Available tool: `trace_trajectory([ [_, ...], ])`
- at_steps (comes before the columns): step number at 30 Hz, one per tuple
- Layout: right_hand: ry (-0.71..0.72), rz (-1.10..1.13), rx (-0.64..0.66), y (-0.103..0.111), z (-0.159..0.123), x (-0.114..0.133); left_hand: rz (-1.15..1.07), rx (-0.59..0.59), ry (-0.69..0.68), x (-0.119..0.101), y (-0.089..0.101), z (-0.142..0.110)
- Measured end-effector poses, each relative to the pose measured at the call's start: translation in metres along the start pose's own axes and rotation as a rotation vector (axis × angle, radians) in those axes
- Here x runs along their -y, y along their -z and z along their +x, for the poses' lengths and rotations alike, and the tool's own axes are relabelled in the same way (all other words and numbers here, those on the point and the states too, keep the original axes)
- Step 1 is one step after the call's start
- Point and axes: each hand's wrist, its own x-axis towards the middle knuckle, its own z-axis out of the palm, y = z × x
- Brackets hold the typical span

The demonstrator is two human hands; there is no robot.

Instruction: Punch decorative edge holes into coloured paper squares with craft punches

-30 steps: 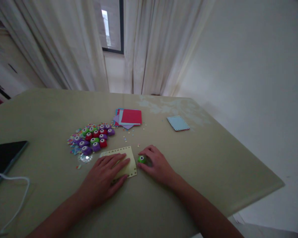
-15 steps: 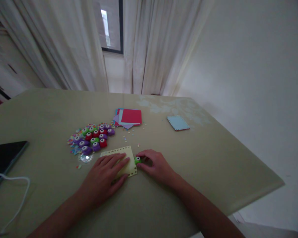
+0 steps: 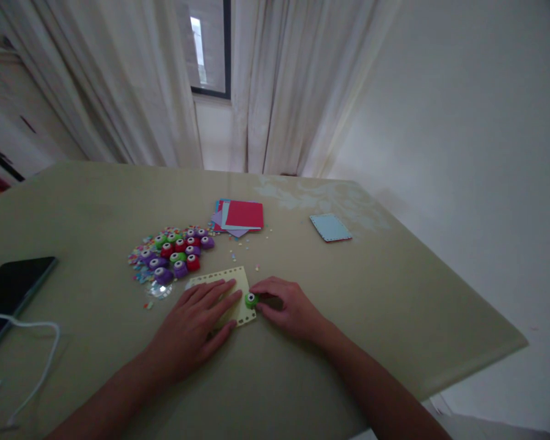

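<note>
My left hand lies flat with fingers spread on a pale yellow card, which has small holes punched along its edges. Between the thumb and fingers of my right hand is a small green craft hole punch with an eye design, at the card's right edge. Whether the edge sits in the punch's slot I cannot tell. More hole punches in purple, red and green stand grouped left of the card, among paper confetti. Part of the card is hidden under my left hand.
A stack of coloured cards with red on top lies further back. To the right is a light blue card with punched edges. A clear round piece lies near the punches. A phone and white cable are at the left.
The green hole punch in my right hand has shifted slightly left and now overlaps the card's right edge more. My left hand stays on the card. The camera view has shifted slightly.
</note>
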Motion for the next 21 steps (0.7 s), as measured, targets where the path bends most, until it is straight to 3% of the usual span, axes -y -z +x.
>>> trace_trajectory([
  [14, 0.003, -0.011, 0.021, 0.0012, 0.0002, -0.0016, -0.013, 0.013, 0.009, 0.0003, -0.0011, -0.0015],
  [21, -0.086, 0.115, -0.003, 0.0001, -0.0026, 0.0004, -0.012, 0.013, -0.004, 0.001, -0.0017, -0.0002],
])
